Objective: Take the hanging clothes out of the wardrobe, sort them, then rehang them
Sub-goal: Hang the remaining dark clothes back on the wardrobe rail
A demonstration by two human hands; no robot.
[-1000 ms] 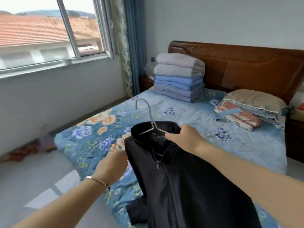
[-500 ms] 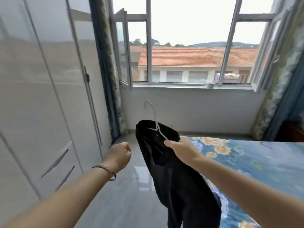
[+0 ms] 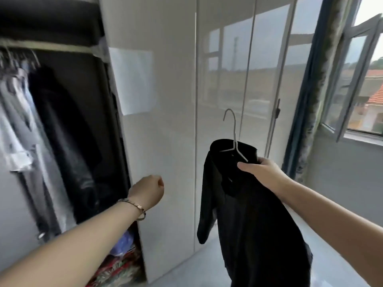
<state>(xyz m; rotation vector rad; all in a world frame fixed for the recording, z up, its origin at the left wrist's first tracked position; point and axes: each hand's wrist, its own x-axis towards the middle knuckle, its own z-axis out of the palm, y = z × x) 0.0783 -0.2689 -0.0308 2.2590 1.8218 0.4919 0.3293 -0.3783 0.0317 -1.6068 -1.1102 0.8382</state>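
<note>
Holding black jacket on hanger before wardrobe.
Clamps right hand on its shoulder; curls left hand fingers together, empty.

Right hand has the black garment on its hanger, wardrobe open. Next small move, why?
Probably carry the right hand left and up toward the rail: it grips the black garment on its hanger, hook free and upright, and the rail sits up left in the open wardrobe. The left hand holds nothing.
</note>
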